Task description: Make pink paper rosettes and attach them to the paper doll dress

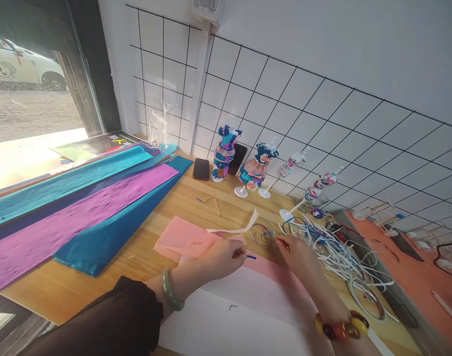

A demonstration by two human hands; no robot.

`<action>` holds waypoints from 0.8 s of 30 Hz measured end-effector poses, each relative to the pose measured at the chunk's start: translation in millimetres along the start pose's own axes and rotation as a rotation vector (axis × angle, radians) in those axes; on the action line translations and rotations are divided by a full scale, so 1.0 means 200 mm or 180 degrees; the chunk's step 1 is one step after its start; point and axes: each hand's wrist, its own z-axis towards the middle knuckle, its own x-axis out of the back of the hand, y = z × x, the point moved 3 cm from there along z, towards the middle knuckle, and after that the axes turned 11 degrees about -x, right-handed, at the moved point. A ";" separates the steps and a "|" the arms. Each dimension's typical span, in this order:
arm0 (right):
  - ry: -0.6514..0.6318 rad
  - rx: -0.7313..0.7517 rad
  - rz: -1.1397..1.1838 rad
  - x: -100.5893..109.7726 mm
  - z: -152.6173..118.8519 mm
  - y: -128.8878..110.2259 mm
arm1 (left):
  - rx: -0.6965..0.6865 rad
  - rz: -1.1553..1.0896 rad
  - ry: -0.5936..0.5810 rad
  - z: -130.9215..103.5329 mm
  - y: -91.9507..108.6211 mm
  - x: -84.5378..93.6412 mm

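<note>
My left hand [226, 256], with a pale green bangle [170, 291] at the wrist, is pinched closed over the pink paper. A small blue strip [251, 257] sticks out at its fingertips. To the right, my right hand [296, 249] has its fingers pressed together, and whatever they hold is too small to make out. A beaded bracelet [340, 329] circles that wrist. Below both hands lie pink crepe paper [174, 237] and a white sheet [226, 321]. Between the hands, a thin wire ring [261, 235] and a curled white strip [244, 229] rest on the wooden table.
Long purple [100, 212] and blue paper rolls [111, 237] lie at left. Several dressed doll stands [224, 153] stand along the wall grid, near a phone [201, 169]. Tangled white strips [333, 247] fill the right side. Beyond is an orange surface [400, 277].
</note>
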 end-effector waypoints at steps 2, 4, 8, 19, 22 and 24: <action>0.0017 -0.0125 -0.0022 -0.02 0.10 -0.03 | 0.0113 0.0105 -0.0051 0.00 0.02 0.01; -0.0028 -0.0151 -0.0024 -0.05 0.17 -0.05 | 0.0160 0.0107 -0.0101 0.01 0.04 0.02; -0.0066 -0.0082 -0.0052 -0.10 0.24 -0.09 | 0.0162 0.0091 -0.0142 0.01 0.04 0.02; 0.0413 0.0385 0.0277 -0.03 0.08 -0.04 | 0.0416 -0.2001 0.0581 0.06 -0.06 0.00; 0.0514 0.0623 0.0534 0.02 -0.03 -0.06 | 0.0562 -0.2893 0.0720 0.06 -0.07 -0.01; 0.0641 0.0937 0.0843 0.06 -0.11 -0.10 | 0.0638 -0.3434 0.0627 0.06 -0.06 -0.02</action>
